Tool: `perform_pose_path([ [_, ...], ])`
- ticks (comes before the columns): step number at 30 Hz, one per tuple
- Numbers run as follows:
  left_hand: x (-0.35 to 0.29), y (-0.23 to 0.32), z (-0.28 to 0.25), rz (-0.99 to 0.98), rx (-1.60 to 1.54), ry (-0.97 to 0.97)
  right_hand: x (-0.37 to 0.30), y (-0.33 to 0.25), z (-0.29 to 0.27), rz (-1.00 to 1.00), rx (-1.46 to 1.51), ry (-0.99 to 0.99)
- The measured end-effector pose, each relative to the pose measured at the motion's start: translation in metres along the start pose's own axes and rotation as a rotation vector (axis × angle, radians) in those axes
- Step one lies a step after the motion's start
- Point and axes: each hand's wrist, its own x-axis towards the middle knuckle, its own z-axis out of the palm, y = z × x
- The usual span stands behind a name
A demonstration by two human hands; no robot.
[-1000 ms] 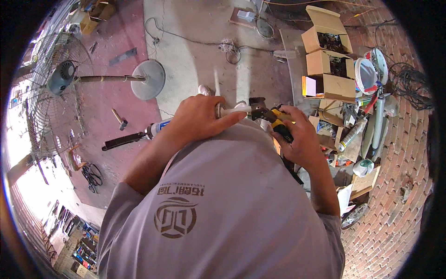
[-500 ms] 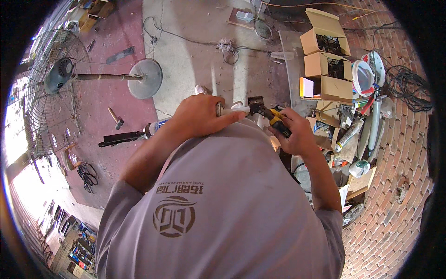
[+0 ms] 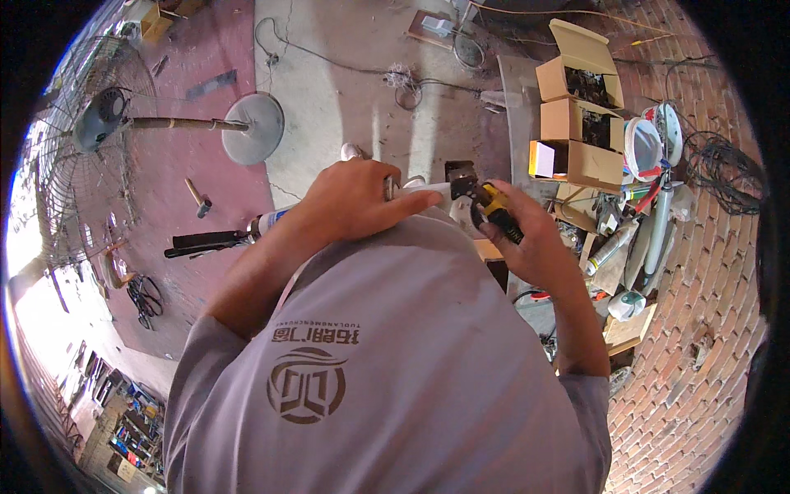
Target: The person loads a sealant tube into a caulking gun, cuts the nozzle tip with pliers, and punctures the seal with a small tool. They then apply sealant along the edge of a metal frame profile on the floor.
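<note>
Just beyond the shirt (image 3: 428, 346), the left hand (image 3: 350, 202) wraps round a pale tube (image 3: 439, 188), its tip at the head of a yellow-and-black hand tool (image 3: 497, 202) gripped in the right hand (image 3: 536, 239). I'd hold the tube firm, squarely lined up with that head.

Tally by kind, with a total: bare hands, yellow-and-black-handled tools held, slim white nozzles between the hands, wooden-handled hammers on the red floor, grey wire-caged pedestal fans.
Bare hands: 2 (left hand, right hand)
Yellow-and-black-handled tool: 1
Slim white nozzle: 1
Wooden-handled hammer: 1
Grey wire-caged pedestal fan: 1
Total: 6
</note>
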Motion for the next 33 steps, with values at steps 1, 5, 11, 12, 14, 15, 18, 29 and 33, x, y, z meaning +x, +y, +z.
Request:
perform_pose_path([
  [1, 0.000, 0.001, 0.000, -0.001, 0.005, 0.008, -0.001, 0.000, 0.002, 0.024, 0.074, -0.016],
  [5, 0.000, 0.008, -0.002, -0.029, 0.011, -0.004, -0.007, 0.004, 0.011, 0.072, 0.212, 0.036],
  [11, 0.009, 0.009, -0.006, -0.038, 0.002, -0.076, -0.012, 0.007, 0.010, 0.190, 0.367, 0.050],
  [12, 0.010, 0.008, -0.007, -0.038, -0.006, -0.093, -0.012, 0.006, 0.008, 0.243, 0.365, 0.082],
  [14, 0.009, 0.006, -0.008, -0.035, -0.048, -0.113, -0.011, 0.005, -0.008, 0.191, 0.320, 0.056],
  [15, 0.008, 0.004, -0.008, -0.032, -0.082, -0.114, -0.011, 0.004, -0.017, 0.202, 0.304, 0.057],
  [18, 0.008, 0.002, -0.007, -0.035, -0.107, -0.116, -0.017, -0.002, -0.028, 0.191, 0.184, -0.049],
  [29, 0.005, 0.002, -0.003, -0.049, -0.025, -0.121, -0.010, -0.002, -0.015, -0.042, -0.178, -0.093],
  [33, 0.002, 0.000, -0.003, -0.053, -0.040, -0.120, -0.009, -0.004, -0.014, -0.107, -0.204, -0.120],
])
